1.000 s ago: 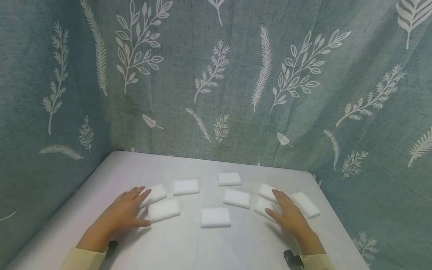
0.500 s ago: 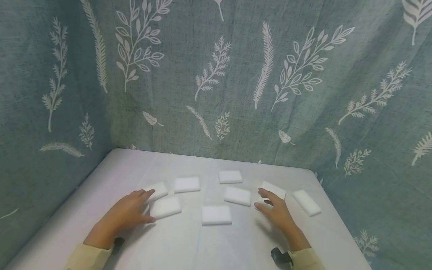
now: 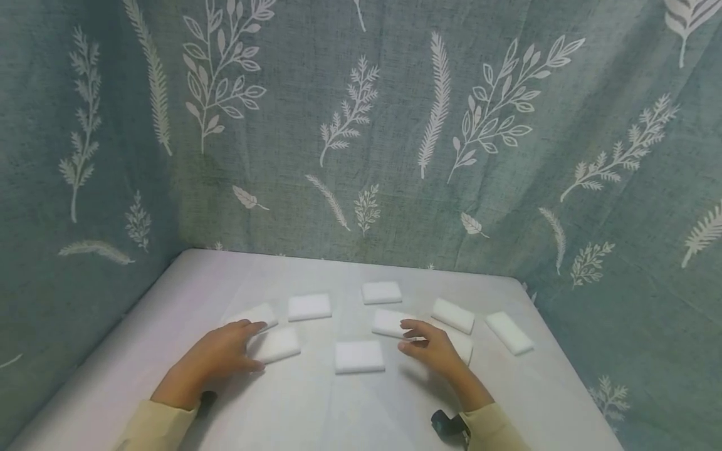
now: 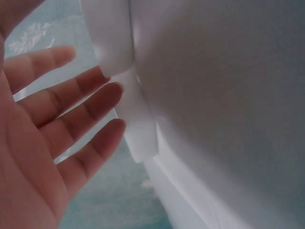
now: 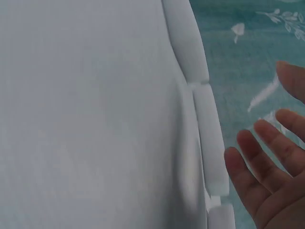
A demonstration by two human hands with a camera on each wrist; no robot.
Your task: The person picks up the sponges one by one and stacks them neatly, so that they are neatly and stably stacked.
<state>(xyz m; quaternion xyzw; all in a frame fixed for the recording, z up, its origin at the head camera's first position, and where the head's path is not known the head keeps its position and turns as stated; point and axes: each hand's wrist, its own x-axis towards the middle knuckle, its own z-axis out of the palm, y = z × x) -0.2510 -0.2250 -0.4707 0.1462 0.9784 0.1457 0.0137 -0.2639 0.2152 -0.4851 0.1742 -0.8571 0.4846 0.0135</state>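
Note:
Several white rectangular blocks, sponge-like in look, lie flat on a white table. My left hand [image 3: 222,354] is over the left pair: a farther block [image 3: 258,314], partly hidden by the fingers, and a nearer block [image 3: 280,344]. In the left wrist view that hand [image 4: 52,129] has its fingers spread, holding nothing. My right hand [image 3: 437,354] hovers by the centre-right block [image 3: 388,322], its fingertips covering that block's right end. Behind this hand another block [image 3: 464,346] is partly hidden. Loosely bent fingers of the right hand [image 5: 276,167] hold nothing in the right wrist view.
Other white blocks lie at back left [image 3: 309,307], back middle [image 3: 381,292], front middle [image 3: 359,357], right [image 3: 454,315] and far right [image 3: 509,332]. The white table [image 3: 304,413] meets a grey-green leaf-patterned curtain [image 3: 293,150] behind and at both sides.
My right hand has moved left, off the right-hand blocks, towards the centre-right block. The left hand has shifted slightly right. No block has visibly moved.

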